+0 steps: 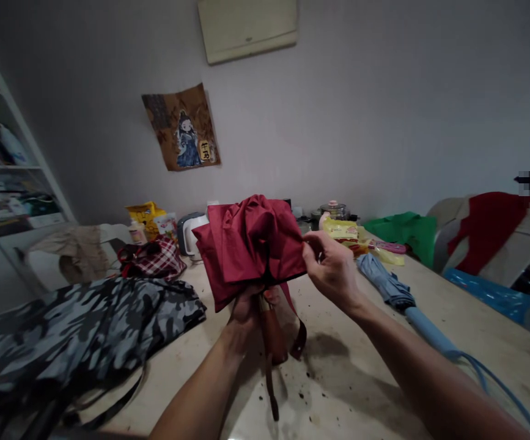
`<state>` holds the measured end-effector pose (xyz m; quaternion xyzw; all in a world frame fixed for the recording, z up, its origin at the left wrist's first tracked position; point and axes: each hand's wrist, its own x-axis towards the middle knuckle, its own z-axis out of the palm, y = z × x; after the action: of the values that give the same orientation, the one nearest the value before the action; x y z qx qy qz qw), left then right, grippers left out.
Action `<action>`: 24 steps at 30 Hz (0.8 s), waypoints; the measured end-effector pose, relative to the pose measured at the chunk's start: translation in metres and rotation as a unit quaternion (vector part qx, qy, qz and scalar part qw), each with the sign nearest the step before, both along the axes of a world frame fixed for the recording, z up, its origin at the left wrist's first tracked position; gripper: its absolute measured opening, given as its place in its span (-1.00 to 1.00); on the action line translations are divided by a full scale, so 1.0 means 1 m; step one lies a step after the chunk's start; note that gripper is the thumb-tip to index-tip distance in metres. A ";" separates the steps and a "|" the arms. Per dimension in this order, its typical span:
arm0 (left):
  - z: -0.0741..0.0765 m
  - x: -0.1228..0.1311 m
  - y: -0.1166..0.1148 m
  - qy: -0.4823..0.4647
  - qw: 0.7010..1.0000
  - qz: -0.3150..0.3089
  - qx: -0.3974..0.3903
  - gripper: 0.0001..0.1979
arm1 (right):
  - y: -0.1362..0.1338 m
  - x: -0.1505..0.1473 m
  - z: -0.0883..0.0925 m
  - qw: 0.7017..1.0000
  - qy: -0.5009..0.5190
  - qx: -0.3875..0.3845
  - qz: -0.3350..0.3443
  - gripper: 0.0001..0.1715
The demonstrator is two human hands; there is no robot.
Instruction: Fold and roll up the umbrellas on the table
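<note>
The pale, speckled counter (338,379) fills the lower half of the view. Its left side is covered by a spread camouflage umbrella (85,324), the largest thing on it. Held clear of the counter over its middle, straight in front of the person, is the maroon umbrella (246,244). Its canopy is collapsed into loose bunched folds. Its long axis stands close to upright, with the crown up and away from the person and the brown handle (274,333) pointing down toward the near edge. A dark wrist strap (299,339) loops off to the handle's right. To the right of the hands, and not touched, a folded blue umbrella (388,284) lies on the counter, running at a slant from the far middle toward the near right corner. A small plaid umbrella (157,256) sits behind the camouflage one, with a white kettle (186,235) just beside it toward the far edge. Yellow packets (340,229) are heaped near the far edge behind the right hand. The left hand (246,308) is under the canopy, closed in a fist around the shaft where the fabric meets the handle, and it bears the umbrella's weight. The right hand (331,269) is higher and off to the right, pinching the canopy's right-hand edge between thumb and forefinger with the other fingers curled loosely. The fabric's free folds thus lie up and to the left of the right hand, while the left hand holds the lower end of the axis.
</note>
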<state>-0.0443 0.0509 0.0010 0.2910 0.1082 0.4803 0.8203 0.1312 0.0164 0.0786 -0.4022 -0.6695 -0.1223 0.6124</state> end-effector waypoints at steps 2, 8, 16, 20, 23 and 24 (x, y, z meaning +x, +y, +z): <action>0.001 -0.003 0.004 0.003 1.000 0.016 0.003 -0.88 | -0.002 0.004 0.006 1.000 0.027 -0.005 0.004 -0.89; -0.004 -0.012 0.015 0.057 0.997 0.049 0.016 -0.88 | -0.015 0.001 0.014 0.992 -0.106 -0.054 0.051 -0.60; -0.004 -0.005 0.004 0.068 0.994 0.028 0.083 -0.89 | -0.001 0.003 0.000 0.975 -0.204 -0.086 -0.031 -0.73; 0.001 -0.004 0.001 0.057 0.994 0.041 0.086 -0.88 | -0.003 0.006 0.006 0.997 -0.058 -0.042 0.012 -0.81; 0.004 -0.004 0.002 0.042 0.995 0.059 0.073 -0.86 | -0.013 0.003 0.014 0.999 -0.003 -0.030 0.014 -0.74; 0.004 -0.004 0.002 0.043 0.995 0.061 0.073 -0.86 | -0.018 0.001 0.017 1.000 0.000 -0.018 0.019 -0.72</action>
<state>-0.0487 0.0530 0.0055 0.3634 0.1254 0.5227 0.7609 0.1325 -0.0018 0.0956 -0.4005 -0.6788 -0.0986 0.6076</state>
